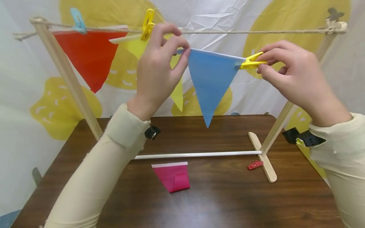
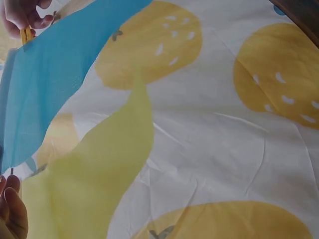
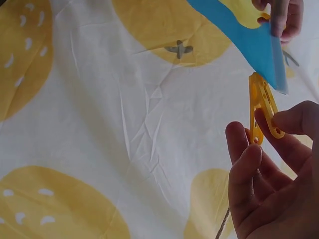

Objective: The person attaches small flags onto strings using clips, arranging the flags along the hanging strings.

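Observation:
A blue triangular pennant (image 1: 212,79) with a white top strip hangs point down, a little below the rope (image 1: 251,32). My left hand (image 1: 163,63) pinches its top left corner between thumb and fingers. In my right hand (image 1: 296,69) is a yellow clothespin (image 3: 261,107), held by its handles. The clothespin's tip meets the pennant's top right corner; how firmly it bites there I cannot tell. Behind my left hand hangs a yellow pennant (image 1: 178,95), partly hidden, with another yellow clothespin (image 1: 147,25) at its top. A red pennant (image 1: 85,53) hangs at the far left under a light blue clothespin (image 1: 78,21).
Wooden posts (image 1: 67,72) hold the rope at both ends, and a white rod (image 1: 196,155) runs low between them. On the brown table (image 1: 222,196) lie a pink pennant (image 1: 168,174) with its tip curled over and a red clothespin (image 1: 255,165) beside the right foot (image 1: 269,169).

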The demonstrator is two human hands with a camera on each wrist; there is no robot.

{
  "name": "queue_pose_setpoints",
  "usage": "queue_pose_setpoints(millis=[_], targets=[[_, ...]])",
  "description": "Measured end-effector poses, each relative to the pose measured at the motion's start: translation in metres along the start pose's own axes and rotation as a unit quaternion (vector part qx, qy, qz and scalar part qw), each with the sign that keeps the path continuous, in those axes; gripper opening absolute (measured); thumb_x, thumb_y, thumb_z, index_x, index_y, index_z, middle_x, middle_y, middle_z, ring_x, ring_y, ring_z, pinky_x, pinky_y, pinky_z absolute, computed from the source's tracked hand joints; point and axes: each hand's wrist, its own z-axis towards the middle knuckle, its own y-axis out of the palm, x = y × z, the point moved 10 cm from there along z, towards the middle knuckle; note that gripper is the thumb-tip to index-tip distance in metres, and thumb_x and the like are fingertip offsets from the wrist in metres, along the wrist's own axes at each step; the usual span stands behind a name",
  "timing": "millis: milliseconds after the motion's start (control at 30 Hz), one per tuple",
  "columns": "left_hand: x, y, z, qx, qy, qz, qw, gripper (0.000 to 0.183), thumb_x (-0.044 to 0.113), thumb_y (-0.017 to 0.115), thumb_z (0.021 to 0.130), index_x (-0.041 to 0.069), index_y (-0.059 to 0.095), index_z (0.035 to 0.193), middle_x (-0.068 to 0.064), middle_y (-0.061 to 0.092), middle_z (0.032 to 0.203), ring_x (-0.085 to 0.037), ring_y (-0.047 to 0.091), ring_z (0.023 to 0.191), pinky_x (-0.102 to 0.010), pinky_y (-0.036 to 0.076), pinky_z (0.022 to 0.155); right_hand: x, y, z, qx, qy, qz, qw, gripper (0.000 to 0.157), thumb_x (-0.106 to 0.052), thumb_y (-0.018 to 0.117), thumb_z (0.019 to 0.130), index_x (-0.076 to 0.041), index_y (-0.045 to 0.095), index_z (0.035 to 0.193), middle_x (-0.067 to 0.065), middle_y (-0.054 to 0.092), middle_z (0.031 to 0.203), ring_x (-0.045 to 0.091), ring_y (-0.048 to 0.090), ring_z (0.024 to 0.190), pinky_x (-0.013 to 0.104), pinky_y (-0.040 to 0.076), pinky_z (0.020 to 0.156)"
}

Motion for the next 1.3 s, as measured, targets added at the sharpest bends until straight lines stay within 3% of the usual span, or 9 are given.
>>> queue_pose_setpoints(millis=[133,400,633,900,1133,1300], targets=[[0.003,0.002,0.006,-0.003,-0.002,0.004,1.0,0.027,0.026,0.044,0.089,0.008,0.064,0.085,-0.004,0.054,0.111,-0.009,0.058,0.075,-0.016,0.044,0.07,0.0,-0.007,0.002,0.016,0.008,0.005,1.0,0.013,-0.012,0.058,0.083,-0.005,0.067,0.091,-0.008,0.056,0.105,-0.002,0.051,0.08,0.012,0.036,0.055],[-0.001,0.01,0.012,-0.045,-0.048,0.018,0.9977,0.026,0.028,0.046,0.09,0.009,0.063,0.087,0.003,0.055,0.115,-0.01,0.048,0.057,-0.024,0.037,0.049,0.0,-0.018,0.001,0.052,0.017,0.02,0.998,0.017,-0.012,0.062,0.082,-0.005,0.065,0.098,-0.009,0.057,0.103,-0.002,0.052,0.083,0.012,0.037,0.06],[-0.004,0.016,0.015,-0.077,-0.06,0.034,0.9946,0.028,0.031,0.044,0.092,0.01,0.062,0.092,0.005,0.058,0.11,-0.012,0.051,0.062,-0.026,0.038,0.051,0.007,-0.022,0.006,0.042,0.051,0.003,0.998,0.029,-0.019,0.062,0.082,-0.014,0.06,0.111,-0.015,0.055,0.096,-0.006,0.052,0.073,0.011,0.037,0.056],[-0.005,0.017,0.021,-0.091,-0.061,0.046,0.993,0.03,0.03,0.041,0.093,0.008,0.061,0.094,0.003,0.058,0.11,-0.011,0.052,0.063,-0.026,0.04,0.052,0.01,-0.03,0.011,0.039,0.044,-0.042,0.997,0.03,-0.02,0.062,0.083,-0.012,0.06,0.112,-0.018,0.05,0.096,-0.008,0.047,0.066,0.009,0.033,0.052],[-0.008,0.018,0.022,-0.114,-0.07,0.057,0.9893,0.027,0.029,0.042,0.093,0.008,0.06,0.095,0.001,0.059,0.101,-0.012,0.052,0.066,-0.026,0.041,0.055,0.005,-0.037,0.014,0.059,0.022,-0.053,0.997,0.026,-0.02,0.06,0.084,-0.01,0.062,0.108,-0.004,0.056,0.099,-0.01,0.047,0.074,0.007,0.033,0.055],[-0.009,0.021,0.022,-0.13,-0.074,0.066,0.9865,0.026,0.028,0.043,0.093,0.009,0.059,0.093,0.002,0.058,0.1,-0.013,0.051,0.066,-0.027,0.041,0.054,0.003,-0.042,0.015,0.078,0.025,-0.035,0.996,0.023,-0.018,0.06,0.083,-0.013,0.065,0.105,-0.006,0.057,0.095,-0.008,0.049,0.072,0.007,0.034,0.055]])
